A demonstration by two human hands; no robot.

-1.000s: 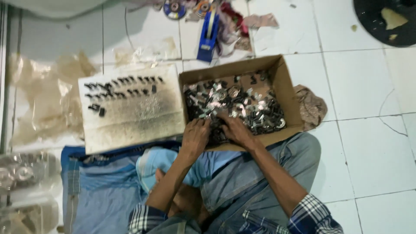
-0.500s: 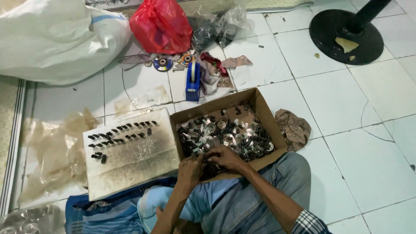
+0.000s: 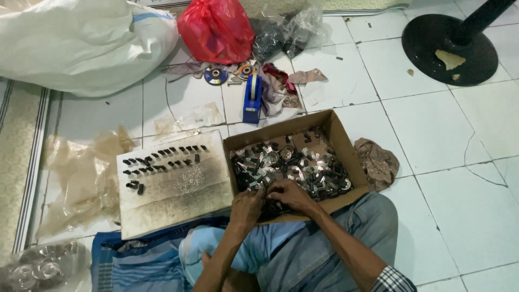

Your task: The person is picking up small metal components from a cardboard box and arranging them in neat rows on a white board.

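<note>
White floor tiles [image 3: 432,130] carry an open brown cardboard box [image 3: 338,135] of small black and silver metal parts [image 3: 303,165]. Left hand [image 3: 246,208] and right hand [image 3: 289,193] meet over its near edge, fingers curled among parts; what either grip holds cannot be told. Beside it, a stained board [image 3: 178,197] bears rows of black pieces [image 3: 157,159].

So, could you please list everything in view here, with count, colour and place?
cardboard box: one, brown, centre, on the white floor tiles
metal parts: many, silver and black, inside the box
board: one, grey, left of the box
small black pieces: rows, on the board
tape dispenser: one, blue, behind the box
plastic bag: one, red, top
sack: one, white, top left
round stand base: one, black, top right
rag: one, brown, right of the box
left hand, right hand: in the parts, grip unclear
</note>
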